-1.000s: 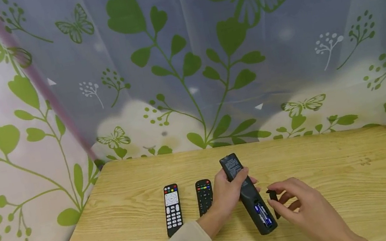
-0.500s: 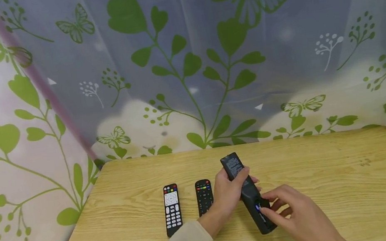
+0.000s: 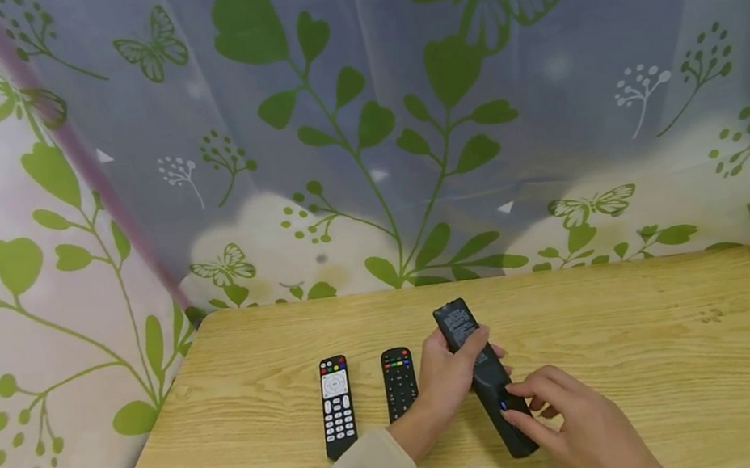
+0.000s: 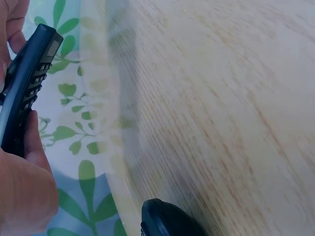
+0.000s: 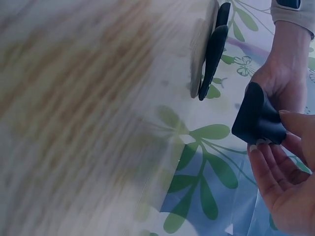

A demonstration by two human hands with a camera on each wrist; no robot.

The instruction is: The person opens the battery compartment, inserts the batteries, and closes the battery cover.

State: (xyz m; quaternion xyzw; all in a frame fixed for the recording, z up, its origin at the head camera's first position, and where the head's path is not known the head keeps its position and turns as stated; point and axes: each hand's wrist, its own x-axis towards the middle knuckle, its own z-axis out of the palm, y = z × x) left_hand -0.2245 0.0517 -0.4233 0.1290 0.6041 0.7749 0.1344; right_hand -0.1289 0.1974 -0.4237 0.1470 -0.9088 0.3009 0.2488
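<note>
My left hand grips a black remote control, back side up and tilted above the table, thumb across its label. Fingers of my right hand pinch the black battery cover against the battery compartment near the remote's lower end. A bit of blue battery shows beside the fingertips; the cover hides the rest. In the left wrist view the held remote is seen from its side, with button edges showing. The right wrist view shows the remote's end close to my right fingers.
A black remote with white buttons lies on the wooden table, left of my hands. Beside it lies another black remote, partly under my left forearm. A curtain with green leaves hangs behind the table.
My right hand has moved left with the battery cover, from beside the remote onto its compartment. The batteries, plainly visible before, are now mostly covered. The left hand keeps its grip.
</note>
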